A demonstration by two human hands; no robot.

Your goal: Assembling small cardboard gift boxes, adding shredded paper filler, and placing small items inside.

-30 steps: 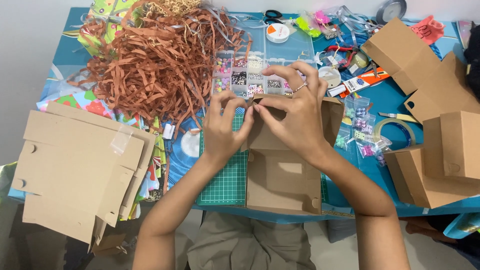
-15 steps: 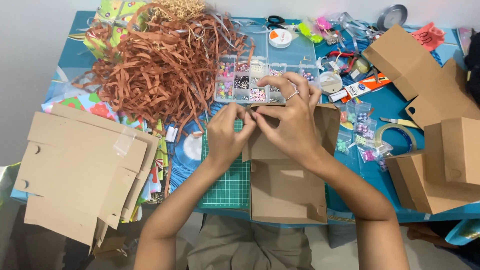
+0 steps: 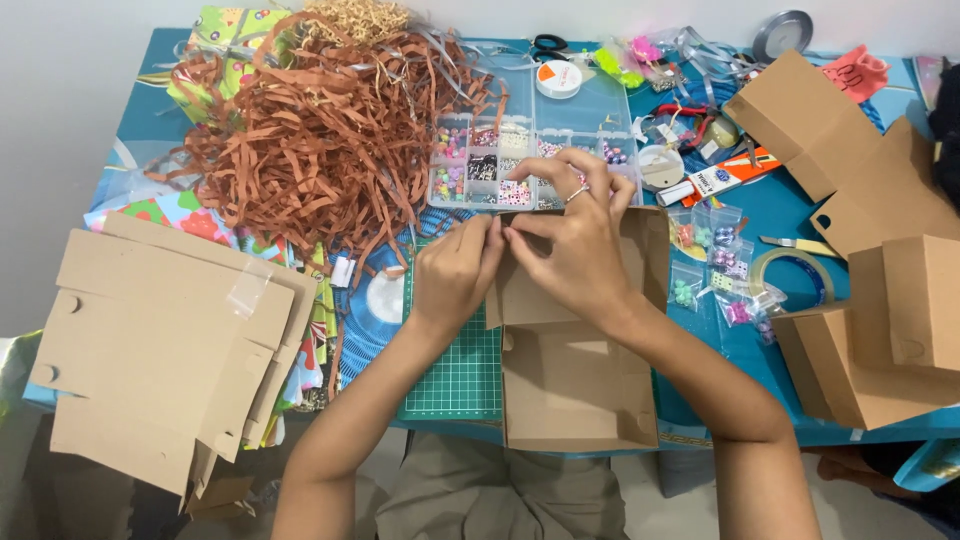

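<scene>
Showing plain brown on the open cardboard box [image 3: 575,385] and the flat cardboard sheets [image 3: 160,340], rusty brown on the heap of paper shreds [image 3: 320,140]. Lying green with a white grid, the cutting mat [image 3: 460,375]; spreading blue beneath, the table [image 3: 790,205]. Glinting pink, black and white, the beads in the clear bead tray [image 3: 530,150].

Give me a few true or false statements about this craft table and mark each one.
1. Both hands, left hand and right hand, meet over the open brown cardboard box. True.
2. The clear plastic bead organiser lies beyond the hands. True.
3. The heap of brown shredded paper strips lies right of the box. False: it lies to the left.
4. The green gridded cutting mat covers the box. False: it lies under and beside it.
5. Black-handled scissors rest in the right hand. False: they lie at the table's far edge.
</scene>
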